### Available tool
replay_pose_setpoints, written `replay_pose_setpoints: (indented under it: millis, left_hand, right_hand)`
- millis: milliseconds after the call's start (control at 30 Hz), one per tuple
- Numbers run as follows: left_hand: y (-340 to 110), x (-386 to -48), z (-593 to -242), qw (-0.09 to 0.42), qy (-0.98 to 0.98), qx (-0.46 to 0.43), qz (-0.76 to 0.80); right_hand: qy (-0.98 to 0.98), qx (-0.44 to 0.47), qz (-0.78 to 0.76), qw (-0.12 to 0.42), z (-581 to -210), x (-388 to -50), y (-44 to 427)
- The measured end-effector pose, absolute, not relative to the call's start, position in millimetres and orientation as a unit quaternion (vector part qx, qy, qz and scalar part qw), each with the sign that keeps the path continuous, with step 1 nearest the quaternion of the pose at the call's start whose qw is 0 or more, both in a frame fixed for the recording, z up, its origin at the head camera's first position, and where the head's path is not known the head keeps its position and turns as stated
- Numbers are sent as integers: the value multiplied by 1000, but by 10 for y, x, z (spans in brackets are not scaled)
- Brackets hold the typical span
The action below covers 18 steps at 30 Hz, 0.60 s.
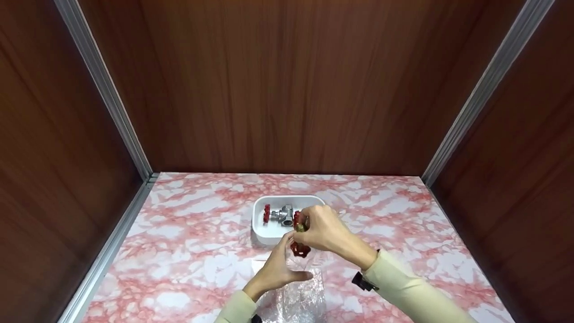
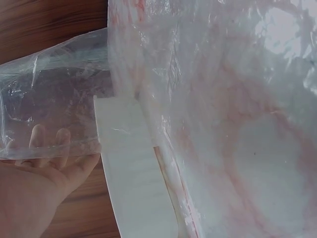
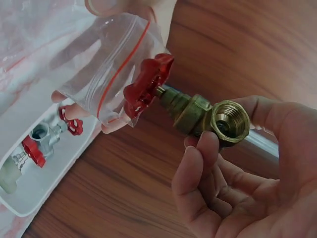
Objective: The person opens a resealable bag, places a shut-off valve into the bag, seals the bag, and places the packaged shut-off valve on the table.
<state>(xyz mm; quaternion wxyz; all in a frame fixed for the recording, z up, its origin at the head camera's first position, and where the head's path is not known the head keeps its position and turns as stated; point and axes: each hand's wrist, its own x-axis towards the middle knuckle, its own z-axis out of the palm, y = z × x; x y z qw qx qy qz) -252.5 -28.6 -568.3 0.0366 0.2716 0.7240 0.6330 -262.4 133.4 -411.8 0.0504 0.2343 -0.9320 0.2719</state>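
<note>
My right hand point(image 1: 327, 231) pinches a brass valve point(image 3: 190, 111) by its body, with the threaded opening facing the right wrist camera. Its red handwheel point(image 3: 147, 85) is at the mouth of a clear zip bag point(image 3: 119, 74) with a red seal line. Part of the wheel shows through the plastic. My left hand point(image 1: 273, 271) holds this bag with its fingers curved round it, the thumb standing apart. Through the clear plastic point(image 2: 54, 84), some left fingertips are visible. Just beyond both hands, a white tray point(image 1: 258, 220) holds a silver valve point(image 1: 284, 215) with a red handwheel.
Another red handwheel point(image 3: 33, 151) shows in the tray. Clear plastic packaging point(image 1: 302, 296) lies on the pink-and-white marbled table point(image 1: 193, 260) near the front. Brown wood-grain panels point(image 1: 287, 89) enclose the back and sides, with metal rails point(image 1: 107, 89) at the corners.
</note>
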Motion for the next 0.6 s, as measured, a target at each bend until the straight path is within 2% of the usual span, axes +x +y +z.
replay_pose_setpoints:
  millis: [233,600]
  left_hand:
    - [-276,-2548,-5705,26,723,287,628]
    - [-266,-2538,-5704,36,730,276,624]
  right_hand:
    - [-938,247,238,56,-4202,-2622,1324]
    - [-945,239,219,30,-4337,-2618,1308]
